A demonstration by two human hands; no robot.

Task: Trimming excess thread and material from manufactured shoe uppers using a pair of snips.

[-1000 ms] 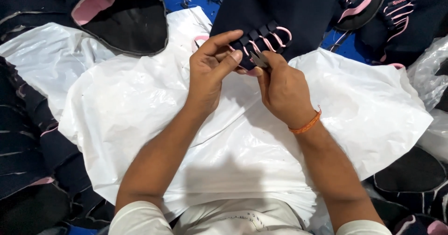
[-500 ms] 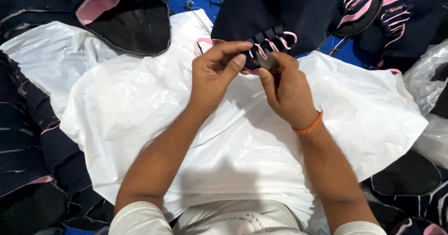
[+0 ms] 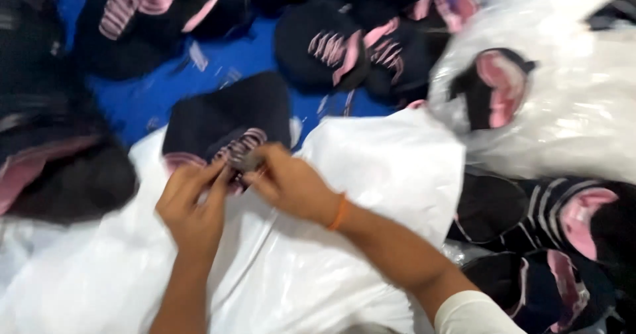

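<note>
both hands, left hand (image 3: 192, 208) and right hand (image 3: 291, 187), pinch a dark fabric piece (image 3: 228, 125) (pink-striped).

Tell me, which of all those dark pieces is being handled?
The dark piece with pink stripes lying on the white plastic sheet; both the left hand and right hand pinch its striped edge.

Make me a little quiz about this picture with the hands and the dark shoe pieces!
1. True or false: both hands, left hand and right hand, meet at the dark shoe piece with pink stripes.
2. What colour is the band on the right wrist?
3. The hands work over: A) a white plastic sheet B) a wooden board C) a metal tray.

Key: 1 true; 2 orange; 3 A.
</note>
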